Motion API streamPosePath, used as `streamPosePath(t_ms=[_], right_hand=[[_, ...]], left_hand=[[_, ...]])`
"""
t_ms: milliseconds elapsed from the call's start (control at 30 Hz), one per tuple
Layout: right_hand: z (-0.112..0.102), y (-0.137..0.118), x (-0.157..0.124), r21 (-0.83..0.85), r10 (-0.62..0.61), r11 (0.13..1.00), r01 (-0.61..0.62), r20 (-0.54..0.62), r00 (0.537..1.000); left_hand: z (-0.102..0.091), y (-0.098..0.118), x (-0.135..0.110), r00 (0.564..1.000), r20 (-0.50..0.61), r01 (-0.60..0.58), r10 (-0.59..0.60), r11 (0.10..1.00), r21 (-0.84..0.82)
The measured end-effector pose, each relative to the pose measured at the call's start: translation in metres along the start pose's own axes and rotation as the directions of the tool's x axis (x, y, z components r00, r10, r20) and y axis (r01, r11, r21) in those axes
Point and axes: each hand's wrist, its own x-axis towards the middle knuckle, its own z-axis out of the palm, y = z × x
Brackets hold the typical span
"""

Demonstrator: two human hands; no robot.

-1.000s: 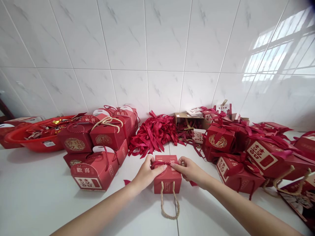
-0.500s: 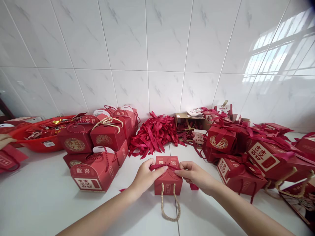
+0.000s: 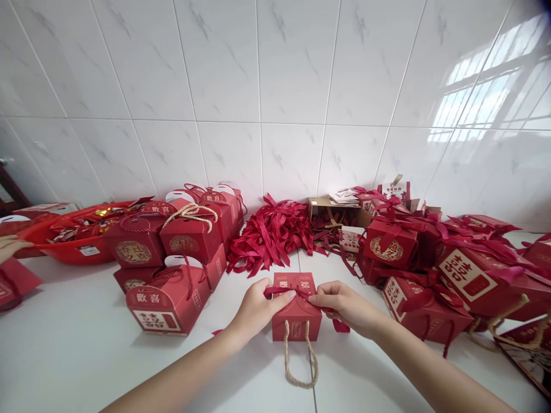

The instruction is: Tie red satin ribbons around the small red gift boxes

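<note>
Red gift box (image 3: 297, 315) upright on the tabletop (image 3: 232, 378), between both hands, with a rope handle (image 3: 302, 383) looped out on its near side and a dark red ribbon (image 3: 298, 288) knotted across its lid. Left hand (image 3: 258, 307) grasping the ribbon between thumb and fingers just left of the knot, thumb against the lid; right hand (image 3: 346, 304) pinching the ribbon at the box's right edge.

Possible trouble from here: a loose or lopsided knot, from uneven pulling or from easing off the left thumb too soon. Also possible: a dented lid from pressing too hard on what looks like thin card, or a skewed box from tugging harder on one side.

Writing on the gift box: apparently 歡 and 喜 on the lid, partly covered by ribbon. Left of the gift box, 歡喜 above a large 囍 on a front-row carton (image 3: 189, 298); right of the gift box, 囍 again on a ribboned carton (image 3: 430, 315). Well left of the gift box, a white sticker (image 3: 90, 250) on a red basin (image 3: 64, 255), too small to read. No brand legible anywhere.
</note>
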Motion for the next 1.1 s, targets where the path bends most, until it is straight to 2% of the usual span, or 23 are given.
streamPosePath(t_ms=[233, 333, 367, 433, 500, 567, 633, 733, 833, 933, 1000, 1100], right_hand=[[-0.017, 0.006, 0.008, 0.011, -0.018, 1.000, 0.018, 0.000, 1.000], [-0.023, 0.001, 0.004, 0.064, 0.028, 0.998, -0.029, 0.009, 1.000], [-0.025, -0.002, 0.001, 0.089, 0.040, 0.995, -0.041, 0.014, 0.999], [-0.028, -0.009, -0.005, 0.150, 0.041, 0.988, -0.045, 0.033, 0.999], [-0.030, -0.017, -0.010, 0.211, 0.009, 0.977, -0.020, 0.052, 0.999], [-0.029, -0.024, -0.013, 0.263, -0.036, 0.965, 0.017, 0.070, 0.997], [-0.026, -0.031, -0.015, 0.305, -0.079, 0.951, 0.049, 0.090, 0.993], [-0.019, -0.039, -0.017, 0.332, -0.104, 0.942, 0.057, 0.127, 0.986], [-0.015, -0.043, -0.022, 0.319, -0.098, 0.946, 0.051, 0.132, 0.986], [-0.014, -0.042, -0.028, 0.188, -0.079, 0.980, 0.064, 0.073, 0.994], [-0.013, -0.039, -0.028, -0.013, -0.102, 0.995, 0.101, -0.024, 0.995], [-0.009, -0.031, -0.022, -0.306, -0.215, 0.939, 0.155, -0.172, 0.961]], left_hand=[[-0.004, 0.004, 0.001, 0.992, 0.115, 0.052, -0.048, 0.998, -0.032], [-0.007, 0.004, 0.002, 0.996, 0.081, 0.037, -0.041, 0.998, 0.048], [-0.009, 0.005, 0.002, 0.999, 0.030, 0.010, -0.014, 0.993, 0.114], [-0.011, 0.009, 0.002, 0.991, -0.072, -0.092, 0.116, 0.957, 0.274], [-0.011, 0.018, 0.001, 0.952, -0.099, -0.227, 0.290, 0.885, 0.407], [-0.006, 0.030, -0.002, 0.916, -0.055, -0.328, 0.398, 0.821, 0.467], [0.002, 0.041, -0.003, 0.902, 0.012, -0.384, 0.432, 0.789, 0.480], [0.014, 0.050, -0.001, 0.877, 0.072, -0.438, 0.475, 0.728, 0.528], [0.017, 0.050, 0.005, 0.853, 0.059, -0.451, 0.519, 0.675, 0.584], [0.013, 0.047, 0.011, 0.815, 0.005, -0.456, 0.579, 0.635, 0.624], [0.009, 0.046, 0.013, 0.775, -0.024, -0.459, 0.631, 0.589, 0.665], [0.004, 0.045, 0.016, 0.722, -0.041, -0.460, 0.691, 0.523, 0.718]])
